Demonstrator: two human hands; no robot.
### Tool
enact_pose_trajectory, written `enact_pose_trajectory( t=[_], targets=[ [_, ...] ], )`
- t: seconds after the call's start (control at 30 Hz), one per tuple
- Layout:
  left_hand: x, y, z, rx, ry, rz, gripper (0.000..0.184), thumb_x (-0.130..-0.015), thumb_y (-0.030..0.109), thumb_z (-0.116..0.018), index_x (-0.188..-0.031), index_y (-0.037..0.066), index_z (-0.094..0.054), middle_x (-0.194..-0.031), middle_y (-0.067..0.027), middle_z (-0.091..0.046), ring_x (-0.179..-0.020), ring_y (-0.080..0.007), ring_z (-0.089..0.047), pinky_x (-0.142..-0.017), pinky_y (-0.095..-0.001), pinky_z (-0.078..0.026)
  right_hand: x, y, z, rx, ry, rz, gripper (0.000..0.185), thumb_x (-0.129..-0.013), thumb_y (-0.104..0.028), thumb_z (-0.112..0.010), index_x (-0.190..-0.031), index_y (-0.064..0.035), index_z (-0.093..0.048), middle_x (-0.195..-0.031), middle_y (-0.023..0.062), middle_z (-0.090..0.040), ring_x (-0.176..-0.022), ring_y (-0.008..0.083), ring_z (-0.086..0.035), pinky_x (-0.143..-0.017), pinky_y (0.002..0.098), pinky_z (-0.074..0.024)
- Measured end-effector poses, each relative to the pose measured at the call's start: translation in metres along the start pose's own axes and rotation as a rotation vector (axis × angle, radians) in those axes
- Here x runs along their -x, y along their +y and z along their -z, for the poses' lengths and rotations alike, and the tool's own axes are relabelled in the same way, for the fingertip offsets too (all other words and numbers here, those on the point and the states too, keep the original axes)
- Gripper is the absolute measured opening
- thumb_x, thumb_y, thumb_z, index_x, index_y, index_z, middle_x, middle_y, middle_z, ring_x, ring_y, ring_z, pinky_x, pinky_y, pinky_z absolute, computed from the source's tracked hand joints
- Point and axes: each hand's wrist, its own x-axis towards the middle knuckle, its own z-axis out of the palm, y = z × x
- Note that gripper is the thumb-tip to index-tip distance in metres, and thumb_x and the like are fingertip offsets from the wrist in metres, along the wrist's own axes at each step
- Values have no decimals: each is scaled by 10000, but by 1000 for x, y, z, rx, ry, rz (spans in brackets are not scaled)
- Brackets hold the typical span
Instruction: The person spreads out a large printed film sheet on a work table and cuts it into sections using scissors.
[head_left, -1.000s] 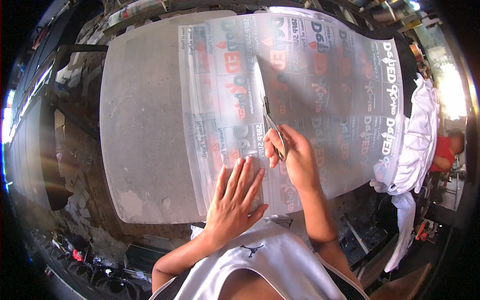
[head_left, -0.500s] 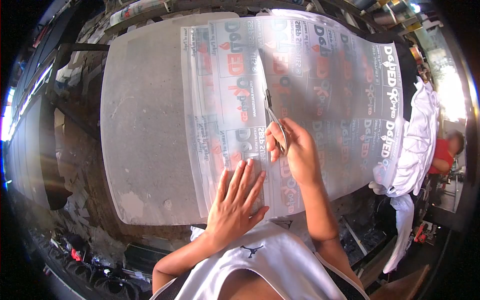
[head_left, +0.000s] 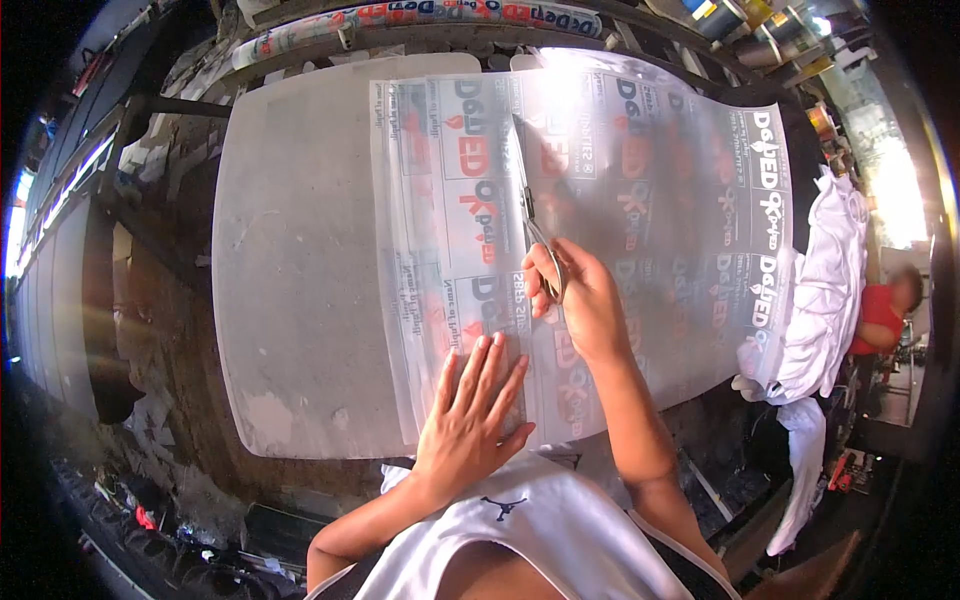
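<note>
My left hand (head_left: pixel 470 425) lies flat with fingers stretched, pressing on the near left part of a clear printed plastic sheet (head_left: pixel 690 215). The sheet carries repeated red, blue and white lettering and lies in overlapping layers. My right hand (head_left: pixel 585 300) grips a pair of metal scissors (head_left: pixel 527 205) by the handles. Their long blades point away from me along the sheet, beside a column of print. I cannot tell how far the blades are parted. Beneath the plastic is a pale grey board (head_left: pixel 300 270), bare on its left side.
Bunched white cloth (head_left: pixel 820 290) hangs at the sheet's right edge. A printed roll (head_left: pixel 430 18) lies beyond the board. Spools (head_left: pixel 780 38) stand at the upper right. A person in a red top (head_left: pixel 880 318) is at far right.
My right hand and the scissors have moved slightly farther along the sheet, away from me. The left hand stays flat in place. The whole view has shifted a little.
</note>
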Motion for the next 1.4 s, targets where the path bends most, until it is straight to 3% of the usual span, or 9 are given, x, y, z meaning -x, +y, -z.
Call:
enact_pose_trajectory(
  t=[0.13,1.4],
  targets=[
    [1,-1,-4,16,1,-8,830,-939,533,-640,-1598,97,-386,-1680,-250,-265,-1574,-373,-245,-1275,-566,-167,-1,0,0,-22,-14,7,319,-1062,-328,-636,-964,-24,-656,-768,12,-613,-633,91,-570,-602,245,-473],
    [2,1,1,21,9,-8,819,-956,530,-619,-1602,89,-376,-1679,-230,-278,-1579,-350,-241,-1282,-553,-167,-31,-11,1,-22,-41,86,325,-1076,-330,-613,-942,-34,-630,-766,17,-617,-618,94,-587,-598,255,-496]
  ],
)
